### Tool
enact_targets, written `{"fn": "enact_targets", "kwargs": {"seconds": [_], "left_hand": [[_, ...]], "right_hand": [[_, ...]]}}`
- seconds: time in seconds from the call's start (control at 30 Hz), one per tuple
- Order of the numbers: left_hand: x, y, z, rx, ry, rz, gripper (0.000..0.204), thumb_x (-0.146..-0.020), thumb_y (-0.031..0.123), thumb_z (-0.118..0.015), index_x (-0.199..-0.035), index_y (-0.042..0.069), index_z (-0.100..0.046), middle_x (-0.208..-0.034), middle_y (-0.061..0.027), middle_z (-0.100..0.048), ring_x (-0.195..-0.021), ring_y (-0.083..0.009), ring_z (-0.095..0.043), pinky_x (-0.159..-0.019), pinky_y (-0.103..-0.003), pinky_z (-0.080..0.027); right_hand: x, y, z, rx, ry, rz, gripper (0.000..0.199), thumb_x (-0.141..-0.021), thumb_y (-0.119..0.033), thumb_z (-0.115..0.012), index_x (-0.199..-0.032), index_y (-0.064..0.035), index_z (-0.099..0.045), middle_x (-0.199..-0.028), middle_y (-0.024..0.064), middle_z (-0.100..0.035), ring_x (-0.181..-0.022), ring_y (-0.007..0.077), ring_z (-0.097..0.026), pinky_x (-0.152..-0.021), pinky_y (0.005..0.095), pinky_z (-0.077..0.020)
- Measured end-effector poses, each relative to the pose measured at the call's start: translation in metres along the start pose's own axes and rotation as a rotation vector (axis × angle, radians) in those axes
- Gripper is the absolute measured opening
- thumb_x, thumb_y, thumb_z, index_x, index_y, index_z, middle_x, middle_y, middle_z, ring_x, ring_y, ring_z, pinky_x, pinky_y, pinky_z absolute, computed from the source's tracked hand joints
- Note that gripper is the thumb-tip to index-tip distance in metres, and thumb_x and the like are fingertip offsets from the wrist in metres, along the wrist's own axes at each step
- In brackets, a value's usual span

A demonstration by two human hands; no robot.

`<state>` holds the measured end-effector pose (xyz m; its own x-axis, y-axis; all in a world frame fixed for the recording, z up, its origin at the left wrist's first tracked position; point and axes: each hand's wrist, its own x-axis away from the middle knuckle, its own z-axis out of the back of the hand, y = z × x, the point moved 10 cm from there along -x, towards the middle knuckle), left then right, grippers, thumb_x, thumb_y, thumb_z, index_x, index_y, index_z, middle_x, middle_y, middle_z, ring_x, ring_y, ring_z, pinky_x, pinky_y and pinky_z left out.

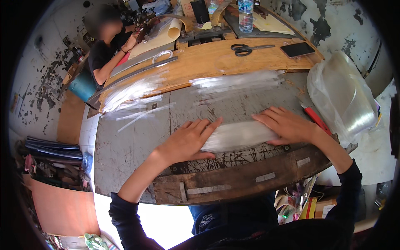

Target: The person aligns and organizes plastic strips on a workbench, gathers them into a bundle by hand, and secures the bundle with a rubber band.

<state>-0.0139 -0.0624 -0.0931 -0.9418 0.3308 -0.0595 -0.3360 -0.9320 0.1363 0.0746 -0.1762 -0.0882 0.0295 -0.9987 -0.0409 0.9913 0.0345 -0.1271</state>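
Observation:
A bundle of clear plastic strips [241,136] lies crosswise on the scratched grey tabletop [137,154], close to its near edge. My left hand [187,139] wraps around the bundle's left end, with the thumb on the near side and the fingers on the far side. At the other end my right hand [287,125] grips it the same way. Both palms cover the strip ends. Beyond my hands rest two more groups of clear strips, one pile [237,82] straight ahead and a looser pile [131,93] to the left.
Right of my right hand lies a red-handled cutter [316,120], beside a roll of clear plastic in a bag [343,96]. On the wooden board [200,62] are black scissors [246,49], a phone [297,50] and a tape roll [162,56]. A co-worker [108,46] works far left.

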Motion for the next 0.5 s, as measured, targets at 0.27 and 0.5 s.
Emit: {"fn": "enact_targets", "kwargs": {"seconds": [0.27, 0.5], "left_hand": [[0.004, 0.003, -0.003, -0.023, -0.074, 0.02, 0.097, -0.07, 0.055, -0.063, -0.14, 0.009, -0.015, -0.116, -0.0194, -0.045, -0.109, -0.0332, -0.046, -0.098, -0.049, -0.03], [0.005, -0.013, 0.008, 0.107, -0.017, 0.089, 0.09, -0.075, 0.055, -0.058, -0.141, 0.014, -0.012, -0.12, -0.0215, -0.041, -0.115, -0.0353, -0.041, -0.101, -0.054, -0.025]], "right_hand": [[0.003, -0.006, 0.003, 0.006, -0.045, -0.008, 0.092, -0.064, -0.043, -0.071, -0.135, -0.0079, -0.025, -0.112, 0.0139, -0.046, -0.105, 0.0291, -0.044, -0.09, 0.0392, -0.0345], [-0.006, 0.003, 0.033, -0.317, -0.048, 0.004, 0.083, -0.068, -0.043, -0.07, -0.133, -0.0082, -0.031, -0.116, 0.0151, -0.046, -0.11, 0.0328, -0.042, -0.094, 0.0408, -0.0344]]}}
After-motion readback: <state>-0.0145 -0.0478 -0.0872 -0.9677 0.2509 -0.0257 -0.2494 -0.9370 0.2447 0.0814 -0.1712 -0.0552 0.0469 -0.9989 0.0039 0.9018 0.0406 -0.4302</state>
